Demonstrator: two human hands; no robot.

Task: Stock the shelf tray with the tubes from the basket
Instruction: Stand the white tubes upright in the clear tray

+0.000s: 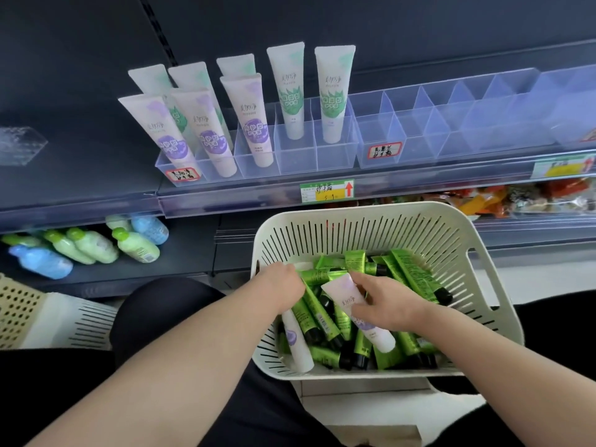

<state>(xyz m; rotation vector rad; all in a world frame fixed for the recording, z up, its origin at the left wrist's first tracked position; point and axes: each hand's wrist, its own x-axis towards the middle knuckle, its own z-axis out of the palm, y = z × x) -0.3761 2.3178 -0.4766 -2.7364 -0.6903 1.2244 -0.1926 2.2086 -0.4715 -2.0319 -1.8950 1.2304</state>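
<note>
Hands: my right hand (pixel 385 306) grips a white purple-print tube (pixel 342 293). My left hand (pixel 283 282) is among green tubes (pixel 414 275), and I cannot tell its grasp. Both are inside the basket (pixel 354 214), below the shelf tray (pixel 296 162).

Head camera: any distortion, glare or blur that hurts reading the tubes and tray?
Head view: wide-angle bending bows the shelf rail and fans the standing tubes outward; light even, no hard shadows; faint sheen on the clear tray; label print and the price tag are soft; the left hand and the right hand, gripping a purple-print tube, show no motion smear.
</note>
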